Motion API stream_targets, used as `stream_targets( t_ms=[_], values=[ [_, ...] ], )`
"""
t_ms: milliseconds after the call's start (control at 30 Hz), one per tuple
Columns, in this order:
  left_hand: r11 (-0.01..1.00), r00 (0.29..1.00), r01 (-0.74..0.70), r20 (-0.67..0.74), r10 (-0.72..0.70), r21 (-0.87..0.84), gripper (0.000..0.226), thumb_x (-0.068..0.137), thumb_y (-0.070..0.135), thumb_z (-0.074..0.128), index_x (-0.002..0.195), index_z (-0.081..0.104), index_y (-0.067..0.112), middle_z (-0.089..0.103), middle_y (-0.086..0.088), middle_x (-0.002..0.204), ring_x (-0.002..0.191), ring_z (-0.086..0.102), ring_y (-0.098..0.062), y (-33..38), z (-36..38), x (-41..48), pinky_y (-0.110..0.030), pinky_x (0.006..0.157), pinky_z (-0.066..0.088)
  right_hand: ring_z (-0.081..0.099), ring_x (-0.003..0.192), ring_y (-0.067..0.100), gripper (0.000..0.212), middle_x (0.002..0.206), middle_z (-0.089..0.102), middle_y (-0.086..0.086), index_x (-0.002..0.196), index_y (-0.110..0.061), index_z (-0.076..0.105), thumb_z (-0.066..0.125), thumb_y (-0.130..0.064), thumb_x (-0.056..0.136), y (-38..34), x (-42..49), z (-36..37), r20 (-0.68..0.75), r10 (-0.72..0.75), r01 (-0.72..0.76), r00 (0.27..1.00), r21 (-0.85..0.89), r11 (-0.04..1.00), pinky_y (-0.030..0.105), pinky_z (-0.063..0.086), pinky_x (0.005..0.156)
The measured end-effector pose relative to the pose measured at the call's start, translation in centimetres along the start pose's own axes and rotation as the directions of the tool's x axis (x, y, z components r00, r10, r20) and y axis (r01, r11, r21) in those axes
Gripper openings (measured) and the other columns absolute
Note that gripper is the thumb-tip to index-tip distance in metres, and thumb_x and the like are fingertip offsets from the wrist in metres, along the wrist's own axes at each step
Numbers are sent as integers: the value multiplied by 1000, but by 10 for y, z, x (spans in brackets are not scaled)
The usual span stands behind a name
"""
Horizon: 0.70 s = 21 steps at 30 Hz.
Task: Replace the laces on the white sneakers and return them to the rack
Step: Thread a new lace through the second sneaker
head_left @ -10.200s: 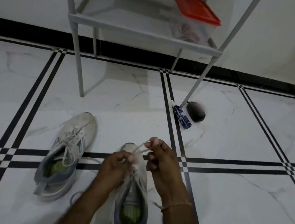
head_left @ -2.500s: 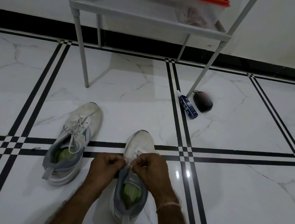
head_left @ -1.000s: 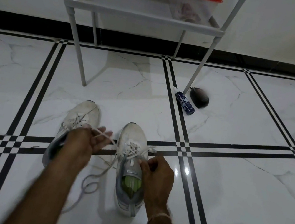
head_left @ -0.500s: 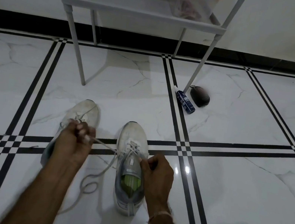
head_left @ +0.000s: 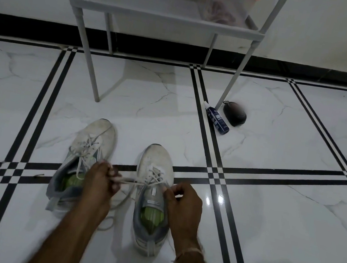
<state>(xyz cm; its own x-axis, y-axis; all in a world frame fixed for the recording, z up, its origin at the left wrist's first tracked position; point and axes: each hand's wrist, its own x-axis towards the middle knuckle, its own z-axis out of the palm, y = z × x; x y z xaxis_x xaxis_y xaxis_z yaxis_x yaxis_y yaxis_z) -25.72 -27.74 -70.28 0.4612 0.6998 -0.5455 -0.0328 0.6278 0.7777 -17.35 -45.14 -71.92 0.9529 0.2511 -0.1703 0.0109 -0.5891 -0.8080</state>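
Our left hand (head_left: 99, 185) sits closer to the right shoe (head_left: 155, 163) now, pinching the lace (head_left: 134, 181) taut just left of it. Our right hand (head_left: 186, 202) pinches that shoe's right edge. Just beyond the left grip lies the left shoe (head_left: 95, 139).

Both bare forearms reach in from six o'clock, converging slightly. The left hand (head_left: 101, 182) is knuckles-up with its fingers bunched, thumb and fingertips pinching a lace (head_left: 131, 180) that runs taut toward three o'clock. The right hand (head_left: 183, 202), at its three o'clock, is curled, thumb and forefinger nipping the collar edge of the right sneaker (head_left: 156, 172).
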Motion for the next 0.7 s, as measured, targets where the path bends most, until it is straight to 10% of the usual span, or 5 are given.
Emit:
stream_targets(
  t_ms=[67, 133, 367, 500, 700],
  values=[
    [798, 959, -282, 132, 251, 533, 25, 106, 24, 48, 84, 45, 12, 53, -2, 67, 60, 48, -14, -15, -5, -6, -27, 50, 40, 65, 78, 8, 21, 85, 67, -10, 86, -23, 62, 74, -40, 90, 1, 0, 1, -2, 3, -3, 1000, -5, 1000, 24, 58, 71],
    [623, 923, -384, 310, 230, 682, 25, 97, 24, 66, 93, 43, 12, 53, -4, 76, 66, 52, -15, -29, -4, -10, -33, 60, 44, 64, 77, 8, 20, 85, 66, -11, 86, -23, 62, 74, -39, 91, 1, -1, 2, -12, 4, -4, 1000, -17, 1000, 26, 59, 72],
    [887, 986, -150, 2, 165, 437, 46, 85, 10, 80, 108, 40, 12, 48, 0, 89, 84, 53, -19, -34, -1, -14, -31, 73, 47, 61, 77, 6, 17, 86, 67, -7, 88, -20, 64, 74, -32, 92, 0, 0, -2, -13, 17, -17, 1000, -24, 1000, 12, 45, 68],
    [804, 993, -120, 66, 101, 582, 42, 87, 37, 77, 116, 48, 27, 64, -1, 103, 94, 66, -22, -43, -5, -17, -43, 87, 56, 64, 79, 8, 19, 87, 66, -12, 87, -26, 62, 74, -40, 90, -3, -2, 2, 4, -14, 14, 1000, -18, 1000, 22, 55, 71],
    [665, 956, -290, 239, 170, 688, 11, 92, 19, 72, 93, 68, 29, 71, 8, 93, 93, 67, -20, -51, -16, -9, -40, 81, 56, 58, 108, 6, 19, 119, 56, -10, 113, -32, 69, 68, -38, 95, -21, 3, 10, 126, -197, 202, 972, -31, 979, 20, 53, 92]
  ],
)
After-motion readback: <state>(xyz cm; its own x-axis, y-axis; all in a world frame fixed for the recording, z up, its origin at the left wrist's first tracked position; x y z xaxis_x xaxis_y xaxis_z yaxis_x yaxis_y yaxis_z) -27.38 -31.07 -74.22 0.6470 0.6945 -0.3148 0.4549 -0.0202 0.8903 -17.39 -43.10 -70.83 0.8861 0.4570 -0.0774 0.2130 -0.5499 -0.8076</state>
